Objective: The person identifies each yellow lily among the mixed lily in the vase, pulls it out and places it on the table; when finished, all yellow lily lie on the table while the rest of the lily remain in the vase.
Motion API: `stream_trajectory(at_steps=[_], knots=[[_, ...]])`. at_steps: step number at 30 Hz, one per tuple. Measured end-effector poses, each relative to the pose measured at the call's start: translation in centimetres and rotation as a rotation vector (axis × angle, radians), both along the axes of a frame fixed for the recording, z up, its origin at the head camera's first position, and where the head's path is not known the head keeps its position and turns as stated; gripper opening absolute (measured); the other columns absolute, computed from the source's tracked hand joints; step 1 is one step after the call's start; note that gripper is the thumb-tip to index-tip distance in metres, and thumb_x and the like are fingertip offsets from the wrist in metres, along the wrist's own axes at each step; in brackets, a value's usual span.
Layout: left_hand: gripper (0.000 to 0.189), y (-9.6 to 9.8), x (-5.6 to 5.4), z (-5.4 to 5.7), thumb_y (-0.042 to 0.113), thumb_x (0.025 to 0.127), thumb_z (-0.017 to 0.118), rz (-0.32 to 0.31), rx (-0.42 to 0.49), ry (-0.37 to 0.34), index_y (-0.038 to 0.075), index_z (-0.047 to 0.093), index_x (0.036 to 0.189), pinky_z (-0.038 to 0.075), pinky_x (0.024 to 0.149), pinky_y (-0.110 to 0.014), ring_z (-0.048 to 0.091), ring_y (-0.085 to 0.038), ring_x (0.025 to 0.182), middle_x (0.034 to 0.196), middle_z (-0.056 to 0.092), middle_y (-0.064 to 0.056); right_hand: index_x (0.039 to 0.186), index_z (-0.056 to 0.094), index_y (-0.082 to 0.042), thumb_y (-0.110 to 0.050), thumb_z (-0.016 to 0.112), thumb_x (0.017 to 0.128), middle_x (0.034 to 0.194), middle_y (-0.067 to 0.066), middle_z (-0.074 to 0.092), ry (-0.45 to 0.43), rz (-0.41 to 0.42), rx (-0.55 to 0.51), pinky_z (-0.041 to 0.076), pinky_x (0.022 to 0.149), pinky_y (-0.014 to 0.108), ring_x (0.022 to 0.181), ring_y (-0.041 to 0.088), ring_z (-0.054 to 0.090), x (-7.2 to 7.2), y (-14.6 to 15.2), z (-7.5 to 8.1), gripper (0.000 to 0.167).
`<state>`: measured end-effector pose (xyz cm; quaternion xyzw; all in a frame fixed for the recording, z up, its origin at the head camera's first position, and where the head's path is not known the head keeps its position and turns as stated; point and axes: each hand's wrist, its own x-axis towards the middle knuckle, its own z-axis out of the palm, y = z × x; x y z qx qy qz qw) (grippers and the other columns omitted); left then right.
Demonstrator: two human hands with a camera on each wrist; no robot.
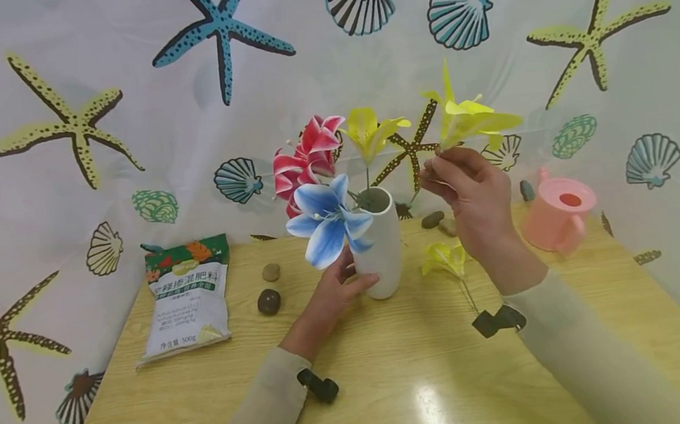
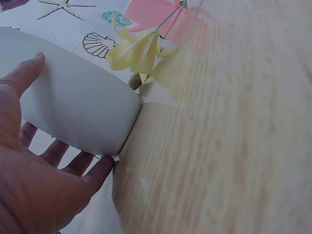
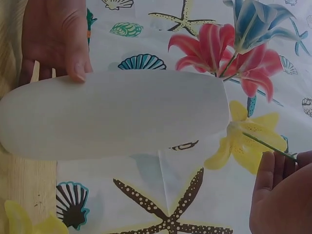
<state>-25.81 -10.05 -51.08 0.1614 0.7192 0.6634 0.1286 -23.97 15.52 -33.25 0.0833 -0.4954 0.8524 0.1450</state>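
Note:
A white vase (image 1: 388, 252) stands upright on the table. My left hand (image 1: 334, 294) holds its lower part; in the left wrist view the thumb lies along one side and the fingers (image 2: 100, 175) reach round the other. Red-and-white lilies (image 1: 308, 159), a blue lily (image 1: 323, 220) and a yellow lily (image 1: 367, 131) lean out of the vase mouth. To the right of the vase and above its rim, my right hand (image 1: 471, 189) pinches another yellow lily (image 1: 471, 119) by its green stem (image 3: 268, 145), just below the bloom.
One more yellow lily (image 1: 445, 259) lies on the table right of the vase. A pink watering can (image 1: 554, 217) stands at the back right, near several stones (image 1: 433, 219). On the left are a fertilizer bag (image 1: 188, 301) and two stones (image 1: 269, 302). A patterned cloth hangs behind.

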Motion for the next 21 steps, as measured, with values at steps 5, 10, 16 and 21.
stream_trajectory(at_steps=[5,10,16,21], knots=[[0.081,0.0,-0.2,-0.2,0.030,0.106,0.078,-0.004,0.005,0.006,0.038,0.036,0.174,0.033,0.136,-0.066,0.045,-0.040,0.163,0.174,0.047,-0.005,0.104,0.077,-0.010,0.005,0.073,0.104,0.093,0.002,0.083,-0.025,-0.013,0.022,0.070,0.089,0.033,0.085,0.015,0.081,0.3,1.6,-0.5,0.015],[0.082,0.1,-0.4,-0.4,0.028,0.106,0.079,-0.005,0.008,0.025,0.036,0.035,0.174,0.034,0.135,-0.066,0.046,-0.041,0.162,0.173,0.049,-0.008,0.105,0.079,-0.009,0.003,0.076,0.103,0.092,0.002,0.083,-0.036,-0.030,0.051,0.071,0.084,0.032,0.083,0.015,0.081,0.5,3.6,-1.2,0.013],[0.079,0.1,-0.3,-0.2,0.027,0.107,0.078,-0.014,0.013,0.020,0.037,0.036,0.173,0.035,0.135,-0.065,0.046,-0.039,0.162,0.171,0.049,-0.006,0.108,0.078,-0.004,-0.001,0.081,0.101,0.095,0.003,0.083,-0.066,-0.064,0.147,0.070,0.079,0.031,0.081,0.014,0.080,0.8,6.1,-2.2,0.008],[0.080,0.0,-0.1,0.0,0.030,0.107,0.078,-0.012,0.000,0.011,0.039,0.035,0.174,0.034,0.136,-0.066,0.044,-0.040,0.163,0.172,0.049,-0.006,0.112,0.077,-0.005,-0.008,0.084,0.101,0.101,0.000,0.083,-0.134,-0.086,0.302,0.070,0.080,0.028,0.081,0.012,0.081,1.1,7.9,-3.1,0.013]])
